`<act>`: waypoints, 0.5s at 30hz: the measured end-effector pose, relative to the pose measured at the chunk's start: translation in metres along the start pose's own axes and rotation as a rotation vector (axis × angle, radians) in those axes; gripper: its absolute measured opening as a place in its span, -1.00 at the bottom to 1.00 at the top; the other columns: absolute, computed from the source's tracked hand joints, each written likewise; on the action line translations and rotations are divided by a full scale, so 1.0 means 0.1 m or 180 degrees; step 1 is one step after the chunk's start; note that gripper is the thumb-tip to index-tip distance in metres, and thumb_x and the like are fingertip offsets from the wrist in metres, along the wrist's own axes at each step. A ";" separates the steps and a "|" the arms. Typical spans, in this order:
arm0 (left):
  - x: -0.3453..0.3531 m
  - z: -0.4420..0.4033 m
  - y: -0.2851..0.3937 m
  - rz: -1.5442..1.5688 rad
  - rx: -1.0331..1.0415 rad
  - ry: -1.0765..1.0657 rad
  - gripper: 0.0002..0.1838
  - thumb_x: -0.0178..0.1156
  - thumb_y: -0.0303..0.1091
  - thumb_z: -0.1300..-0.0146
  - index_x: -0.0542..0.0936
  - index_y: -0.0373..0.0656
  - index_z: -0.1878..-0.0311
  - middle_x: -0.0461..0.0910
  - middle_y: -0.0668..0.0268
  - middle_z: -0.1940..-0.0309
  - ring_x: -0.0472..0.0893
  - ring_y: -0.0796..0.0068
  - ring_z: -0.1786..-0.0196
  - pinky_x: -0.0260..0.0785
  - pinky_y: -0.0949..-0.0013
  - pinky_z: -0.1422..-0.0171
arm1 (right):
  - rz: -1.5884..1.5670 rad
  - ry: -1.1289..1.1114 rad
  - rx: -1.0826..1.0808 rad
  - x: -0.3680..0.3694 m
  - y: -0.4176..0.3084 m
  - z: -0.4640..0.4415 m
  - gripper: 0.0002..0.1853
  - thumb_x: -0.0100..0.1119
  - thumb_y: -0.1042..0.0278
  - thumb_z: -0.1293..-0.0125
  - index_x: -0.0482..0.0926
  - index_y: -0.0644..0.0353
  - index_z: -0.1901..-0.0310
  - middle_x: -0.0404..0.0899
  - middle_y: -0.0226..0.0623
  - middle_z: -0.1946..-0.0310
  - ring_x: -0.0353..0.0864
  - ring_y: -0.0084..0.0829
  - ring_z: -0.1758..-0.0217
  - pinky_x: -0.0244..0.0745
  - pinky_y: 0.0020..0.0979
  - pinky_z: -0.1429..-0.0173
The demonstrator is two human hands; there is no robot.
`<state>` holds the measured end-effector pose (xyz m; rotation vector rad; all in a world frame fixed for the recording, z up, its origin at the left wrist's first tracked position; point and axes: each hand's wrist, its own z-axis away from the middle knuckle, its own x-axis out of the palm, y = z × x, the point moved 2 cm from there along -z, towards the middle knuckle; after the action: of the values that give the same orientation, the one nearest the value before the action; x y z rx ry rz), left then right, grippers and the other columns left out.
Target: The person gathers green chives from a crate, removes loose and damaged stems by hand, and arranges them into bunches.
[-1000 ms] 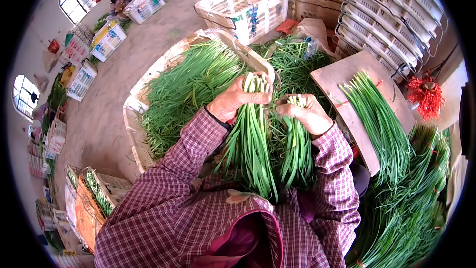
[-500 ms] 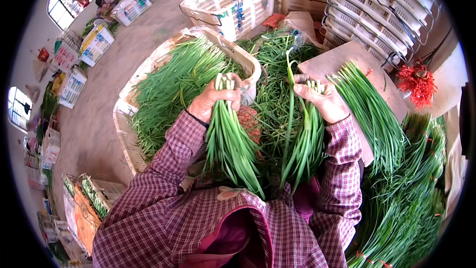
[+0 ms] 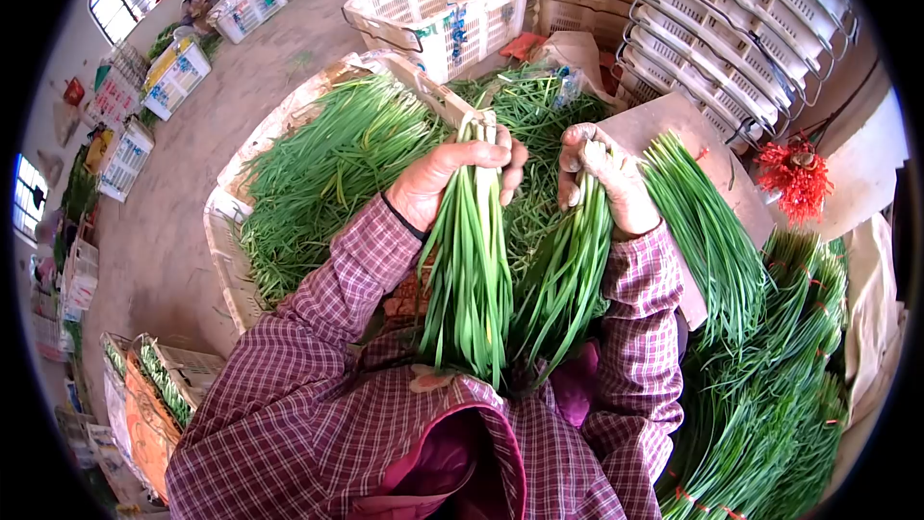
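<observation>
My left hand (image 3: 452, 173) is closed around a bunch of garlic chives (image 3: 472, 270), pale stem ends up and green leaves hanging toward my lap. Close by on the right, my right hand (image 3: 611, 178) grips a second bunch of chives (image 3: 568, 279), also stems up, its thumb and forefinger near the pale ends. Beside my right forearm, a larger pile of chives (image 3: 703, 221) lies on a flat board (image 3: 741, 173). Left of my hands, loose chives (image 3: 337, 154) fill a white plastic crate (image 3: 223, 250).
Red-tied bundles of chives (image 3: 770, 404) are heaped at the lower right. Red ties (image 3: 795, 178) hang in a cluster above them. An upright crate (image 3: 414, 10) and stacked crates (image 3: 731, 39) stand behind. Loose trimmings (image 3: 525, 106) lie beyond my hands. A person (image 3: 197, 5) sits far left.
My left hand has moved right with its bunch, closer to my right hand. The single long stalk that stood up by my right thumb no longer shows there.
</observation>
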<state>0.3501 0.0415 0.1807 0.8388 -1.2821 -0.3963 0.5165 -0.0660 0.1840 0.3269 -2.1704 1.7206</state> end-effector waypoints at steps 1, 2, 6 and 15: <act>-0.15 -0.04 -0.06 0.0043 -0.0104 -0.0125 -0.83 0.16 -0.40 -0.14 0.39 -0.12 0.25 0.42 0.26 0.19 0.52 0.37 0.22 0.52 0.21 -0.02 | -0.0268 -0.0094 -0.0045 0.04 0.04 -0.03 -0.66 0.24 0.21 -0.31 0.47 0.28 0.05 0.51 -0.38 0.40 0.53 -0.53 0.50 0.44 -0.55 0.40; -0.23 -0.05 -0.14 0.0225 -0.0096 -0.0030 -0.83 0.16 -0.39 -0.14 0.40 -0.13 0.22 0.44 0.23 0.14 0.53 0.34 0.14 0.53 0.21 0.01 | -0.0427 -0.0199 -0.0096 0.09 0.10 -0.05 -0.66 0.25 0.19 -0.30 0.47 0.27 0.07 0.52 -0.36 0.40 0.53 -0.53 0.50 0.45 -0.54 0.41; -0.24 0.00 -0.33 0.0429 -0.0024 0.0179 -0.67 0.20 -0.37 -0.13 0.47 -0.24 0.02 0.54 0.24 0.12 0.61 0.35 0.22 0.54 0.25 0.08 | -0.0543 -0.0181 -0.0164 0.25 0.37 -0.12 -0.73 0.18 0.19 -0.35 0.50 0.24 0.13 0.55 -0.33 0.35 0.52 -0.55 0.45 0.47 -0.52 0.38; -0.71 0.03 -0.57 -0.0086 0.0173 0.0451 -0.30 0.33 -0.52 -0.11 0.28 -0.14 -0.33 0.50 0.31 -0.07 0.57 0.40 -0.05 0.49 0.27 -0.16 | 0.3008 0.0835 -0.1072 0.35 0.55 -0.09 -0.48 0.25 0.02 -0.25 0.44 0.24 -0.08 0.52 -0.24 0.11 0.45 -0.30 0.02 0.32 -0.30 -0.15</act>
<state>0.3384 0.0517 0.0911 0.9148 -1.1556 -0.3188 0.4643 -0.0431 0.1508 -1.1052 -2.5041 1.5717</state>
